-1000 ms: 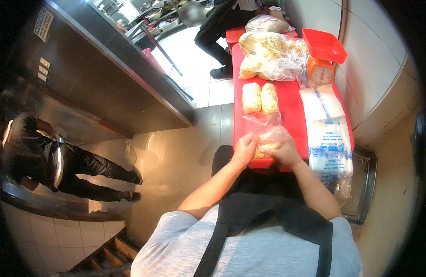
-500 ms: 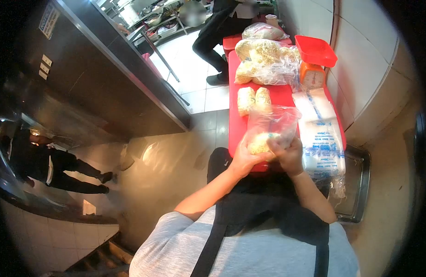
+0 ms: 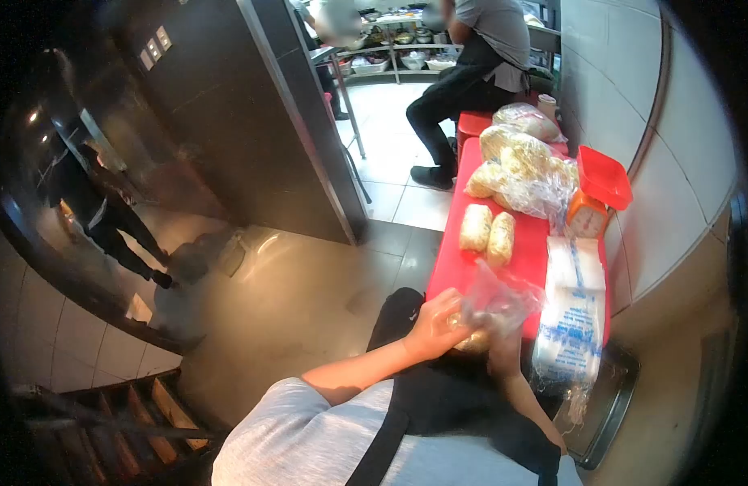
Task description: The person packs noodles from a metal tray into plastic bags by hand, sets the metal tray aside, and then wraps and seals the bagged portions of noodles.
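Note:
Close to my body I hold a clear plastic bag [image 3: 495,301] with pale yellow food in its lower part. My left hand [image 3: 438,326] is closed on its left side, fingers curled at the gathered plastic. On the other side, my right hand [image 3: 504,347] also grips the bag, its fingers partly hidden behind the loose film. Just beyond, two packed yellow rolls, a left roll [image 3: 475,228] and a right roll [image 3: 501,239], lie side by side on the red bench [image 3: 448,263].
Large bags of yellow food [image 3: 519,166] lie farther back, beside an orange scale [image 3: 587,215] with a red pan [image 3: 605,178]. A stack of printed plastic bags [image 3: 572,304] covers the bench's right side. A seated person [image 3: 487,49] is at the far end.
The view has swung, so the bench sits farther right and lower. My hands have drawn the bag nearer my body, and its top looks more gathered.

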A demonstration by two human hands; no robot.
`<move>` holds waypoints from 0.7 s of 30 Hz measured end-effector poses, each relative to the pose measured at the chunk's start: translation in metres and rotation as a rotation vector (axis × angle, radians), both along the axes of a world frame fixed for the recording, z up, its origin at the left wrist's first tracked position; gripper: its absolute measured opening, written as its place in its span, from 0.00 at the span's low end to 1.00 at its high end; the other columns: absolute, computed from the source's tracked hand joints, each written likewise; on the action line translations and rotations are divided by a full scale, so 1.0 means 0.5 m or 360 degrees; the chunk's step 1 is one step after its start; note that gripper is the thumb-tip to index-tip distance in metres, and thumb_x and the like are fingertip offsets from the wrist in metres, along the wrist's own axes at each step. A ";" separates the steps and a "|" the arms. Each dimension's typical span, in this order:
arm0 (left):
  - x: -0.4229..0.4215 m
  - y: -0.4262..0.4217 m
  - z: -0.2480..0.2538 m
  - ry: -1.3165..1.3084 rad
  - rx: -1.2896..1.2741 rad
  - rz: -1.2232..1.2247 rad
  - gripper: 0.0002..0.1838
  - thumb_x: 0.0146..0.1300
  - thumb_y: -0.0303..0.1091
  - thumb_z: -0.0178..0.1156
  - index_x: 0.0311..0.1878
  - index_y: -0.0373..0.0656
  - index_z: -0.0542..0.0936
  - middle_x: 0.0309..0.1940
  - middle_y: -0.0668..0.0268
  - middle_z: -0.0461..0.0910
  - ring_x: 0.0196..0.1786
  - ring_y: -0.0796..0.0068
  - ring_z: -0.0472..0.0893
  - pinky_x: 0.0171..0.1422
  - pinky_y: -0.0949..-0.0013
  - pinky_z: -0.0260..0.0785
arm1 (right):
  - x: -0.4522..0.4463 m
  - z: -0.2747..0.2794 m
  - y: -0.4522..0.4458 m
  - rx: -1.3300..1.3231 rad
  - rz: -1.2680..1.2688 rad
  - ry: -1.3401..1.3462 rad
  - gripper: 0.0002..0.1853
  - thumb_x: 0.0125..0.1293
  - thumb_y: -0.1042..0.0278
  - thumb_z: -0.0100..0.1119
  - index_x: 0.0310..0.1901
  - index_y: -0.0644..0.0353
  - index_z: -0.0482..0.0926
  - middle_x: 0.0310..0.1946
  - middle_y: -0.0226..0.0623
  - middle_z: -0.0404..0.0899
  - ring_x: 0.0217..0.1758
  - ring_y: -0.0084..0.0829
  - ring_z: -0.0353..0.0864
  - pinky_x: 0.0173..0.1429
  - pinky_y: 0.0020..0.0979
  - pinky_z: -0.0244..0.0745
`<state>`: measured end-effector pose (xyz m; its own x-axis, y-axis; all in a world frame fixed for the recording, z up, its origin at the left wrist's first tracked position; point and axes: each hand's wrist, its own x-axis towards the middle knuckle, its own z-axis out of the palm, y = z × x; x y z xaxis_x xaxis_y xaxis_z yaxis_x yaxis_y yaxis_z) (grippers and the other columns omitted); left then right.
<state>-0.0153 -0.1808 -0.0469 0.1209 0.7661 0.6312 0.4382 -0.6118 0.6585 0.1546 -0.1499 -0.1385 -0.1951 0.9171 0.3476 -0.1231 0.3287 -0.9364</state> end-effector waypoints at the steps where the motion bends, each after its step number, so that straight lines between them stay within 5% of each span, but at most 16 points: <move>1: -0.009 -0.002 0.007 0.0082 0.0071 0.0003 0.10 0.47 0.28 0.68 0.30 0.39 0.75 0.29 0.57 0.73 0.33 0.54 0.74 0.37 0.61 0.67 | -0.010 0.059 -0.014 -0.0447 0.0265 0.0270 0.24 0.64 0.64 0.59 0.58 0.60 0.63 0.49 0.36 0.69 0.49 0.29 0.74 0.51 0.29 0.72; 3: -0.024 -0.004 0.019 0.0254 0.0219 -0.0014 0.10 0.47 0.28 0.67 0.29 0.40 0.75 0.29 0.59 0.73 0.33 0.55 0.75 0.37 0.61 0.68 | -0.015 0.176 -0.053 -0.1334 0.0787 0.0807 0.26 0.65 0.63 0.60 0.60 0.58 0.62 0.52 0.38 0.70 0.53 0.33 0.75 0.54 0.35 0.74; 4: -0.027 -0.005 0.012 0.0290 0.0246 -0.0060 0.10 0.46 0.28 0.67 0.27 0.40 0.73 0.28 0.59 0.73 0.33 0.57 0.75 0.37 0.61 0.68 | -0.010 0.167 -0.058 -0.1336 0.0946 0.0982 0.24 0.65 0.61 0.59 0.59 0.56 0.63 0.54 0.38 0.71 0.56 0.36 0.76 0.58 0.43 0.75; 7: -0.027 -0.012 0.032 0.0353 0.0330 -0.0152 0.11 0.45 0.27 0.67 0.27 0.40 0.72 0.29 0.60 0.74 0.33 0.57 0.76 0.38 0.61 0.69 | -0.002 0.105 -0.044 -0.1121 0.1106 0.1111 0.22 0.65 0.63 0.59 0.57 0.57 0.67 0.51 0.37 0.74 0.55 0.35 0.76 0.58 0.41 0.74; 8: -0.024 -0.006 0.033 0.0302 0.0370 -0.0129 0.11 0.45 0.27 0.67 0.26 0.40 0.72 0.29 0.60 0.75 0.33 0.58 0.77 0.39 0.60 0.69 | -0.010 0.115 -0.055 -0.1130 0.0819 0.1119 0.21 0.63 0.64 0.61 0.55 0.60 0.70 0.48 0.36 0.76 0.53 0.34 0.77 0.58 0.39 0.74; 12: 0.009 0.010 0.062 0.0022 0.0471 -0.0222 0.11 0.46 0.26 0.67 0.26 0.41 0.72 0.28 0.61 0.74 0.33 0.60 0.77 0.41 0.61 0.70 | 0.010 0.140 -0.050 -0.0883 0.0714 0.1108 0.20 0.62 0.65 0.62 0.53 0.64 0.71 0.46 0.36 0.76 0.52 0.32 0.76 0.57 0.36 0.73; 15: 0.024 0.010 0.076 -0.0260 0.0408 -0.0299 0.12 0.47 0.25 0.68 0.31 0.40 0.72 0.35 0.60 0.74 0.40 0.63 0.77 0.46 0.61 0.70 | 0.019 0.247 -0.081 -0.0605 0.0428 0.0932 0.16 0.62 0.68 0.61 0.49 0.65 0.73 0.46 0.37 0.75 0.52 0.33 0.76 0.57 0.37 0.72; 17: 0.046 -0.008 0.118 -0.0479 0.0391 -0.0169 0.13 0.48 0.24 0.68 0.35 0.39 0.73 0.41 0.59 0.74 0.45 0.66 0.76 0.51 0.62 0.69 | 0.046 0.276 -0.082 0.0087 0.0016 -0.0188 0.14 0.60 0.71 0.62 0.47 0.63 0.74 0.47 0.38 0.75 0.52 0.35 0.76 0.58 0.39 0.72; 19: 0.041 0.002 0.092 -0.0622 0.0047 -0.0455 0.17 0.53 0.27 0.66 0.46 0.38 0.74 0.50 0.58 0.71 0.53 0.66 0.74 0.58 0.64 0.66 | 0.059 0.277 -0.076 0.0672 -0.0148 -0.0553 0.14 0.57 0.72 0.64 0.45 0.62 0.76 0.47 0.40 0.75 0.53 0.38 0.75 0.58 0.41 0.72; 21: 0.019 -0.006 0.084 -0.0701 -0.0493 -0.0750 0.17 0.54 0.30 0.65 0.48 0.39 0.76 0.52 0.59 0.72 0.56 0.68 0.73 0.60 0.64 0.65 | 0.053 0.233 -0.043 0.1169 -0.0056 -0.0139 0.14 0.55 0.72 0.67 0.43 0.60 0.77 0.48 0.41 0.74 0.53 0.40 0.75 0.59 0.43 0.72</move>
